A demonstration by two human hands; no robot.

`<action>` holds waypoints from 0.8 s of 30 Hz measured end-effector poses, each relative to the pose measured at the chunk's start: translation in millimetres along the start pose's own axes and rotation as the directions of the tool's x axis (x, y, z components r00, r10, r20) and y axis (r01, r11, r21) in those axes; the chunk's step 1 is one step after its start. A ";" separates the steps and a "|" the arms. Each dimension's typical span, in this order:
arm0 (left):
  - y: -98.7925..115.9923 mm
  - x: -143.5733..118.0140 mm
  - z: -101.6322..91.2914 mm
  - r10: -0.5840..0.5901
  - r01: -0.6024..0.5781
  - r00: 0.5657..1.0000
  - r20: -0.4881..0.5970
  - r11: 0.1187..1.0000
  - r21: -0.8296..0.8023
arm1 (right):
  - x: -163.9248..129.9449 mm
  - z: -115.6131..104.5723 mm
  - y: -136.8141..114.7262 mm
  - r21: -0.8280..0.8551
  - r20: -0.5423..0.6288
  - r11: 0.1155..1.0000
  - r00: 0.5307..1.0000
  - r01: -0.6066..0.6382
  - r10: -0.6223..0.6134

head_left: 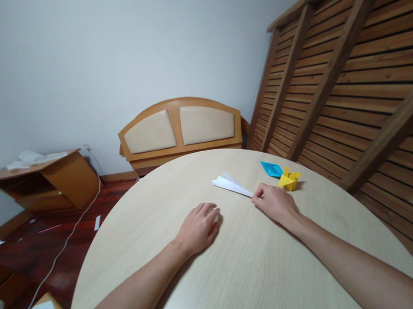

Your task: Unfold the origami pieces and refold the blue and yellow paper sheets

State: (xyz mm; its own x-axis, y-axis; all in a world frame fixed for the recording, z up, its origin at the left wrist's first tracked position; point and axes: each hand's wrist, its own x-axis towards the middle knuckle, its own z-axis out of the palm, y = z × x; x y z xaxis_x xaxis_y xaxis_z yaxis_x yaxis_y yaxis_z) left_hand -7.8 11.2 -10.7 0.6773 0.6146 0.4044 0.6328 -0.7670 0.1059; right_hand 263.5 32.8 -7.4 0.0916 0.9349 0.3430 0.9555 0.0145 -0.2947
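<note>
Right hand (pixel 277 205) pinches tail of white paper plane (pixel 231 184) on round surface (pixel 249 273). Left hand (pixel 199 227) rests palm-down, loosely curled, empty, near plane. Blue paper boat (pixel 272 168), yellow paper figure (pixel 289 179) near far-right edge. Near half of surface bare.

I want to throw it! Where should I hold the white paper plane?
Probably pinch the plane at its narrow near end, coming from the right, as the right hand does now. It lies flat, wider folds pointing away, and that end is the slim part to grip. The left hand rests on the table.
</note>
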 end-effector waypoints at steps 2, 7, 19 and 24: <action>-0.1 0.1 0.9 -0.004 0.004 0.999 0.032 1.000 -0.025 | 0.3 2.0 2.5 -0.003 0.009 1.000 1.000 -0.008 0.009; -1.5 -1.0 2.2 -0.026 0.028 0.997 0.067 0.999 -0.040 | -1.8 2.9 1.5 -0.006 0.037 1.000 0.999 0.007 -0.007; -2.0 -1.1 2.2 -0.027 0.030 0.997 0.065 0.999 -0.034 | -15.1 -3.2 -12.7 -0.064 0.017 0.972 0.975 0.224 -0.224; -2.3 -0.8 2.8 -0.026 0.028 0.998 0.062 0.999 -0.033 | -19.9 -0.1 -17.5 -0.102 0.070 0.966 0.970 0.237 -0.231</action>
State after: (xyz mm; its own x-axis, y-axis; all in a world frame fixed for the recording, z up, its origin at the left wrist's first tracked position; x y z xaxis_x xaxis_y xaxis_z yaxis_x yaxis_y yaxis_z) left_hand -8.6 13.0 -13.8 0.6829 0.6443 0.3443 0.6386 -0.7553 0.1470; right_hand 244.9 13.9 -8.9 -0.1513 0.9286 0.3389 0.9734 0.1997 -0.1125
